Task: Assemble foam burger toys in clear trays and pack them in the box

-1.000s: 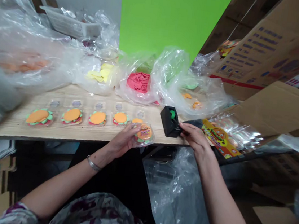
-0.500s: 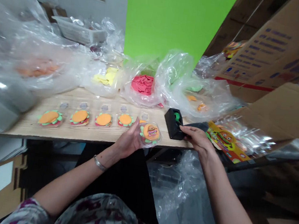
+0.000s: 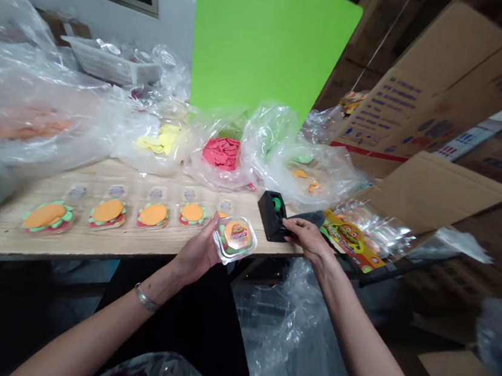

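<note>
My left hand (image 3: 199, 254) grips a clear plastic pack (image 3: 235, 240) holding a burger-shaped piece with an orange top, green edge and round label. My right hand (image 3: 311, 240) reaches left, its fingertips against the mouth of a black tape dispenser (image 3: 272, 216) with a green core. Whether tape lies between those fingers is too small to tell. To the left, several similar burger packs (image 3: 151, 215) lie in a row on the wooden table (image 3: 106, 249), and the held pack partly hides one more.
Clear bags of yellow (image 3: 158, 140), red (image 3: 221, 152) and green-and-orange (image 3: 300, 176) pieces line the table's back. Printed burger cards (image 3: 349, 240) and cardboard boxes (image 3: 423, 124) lie to the right. A green board (image 3: 264, 37) stands behind. Plastic sheeting (image 3: 292, 333) lies below the table edge.
The held pack has come lower and closer to me, with my left hand. My right hand stays at the dispenser. The whole view has shifted and tilted slightly.
</note>
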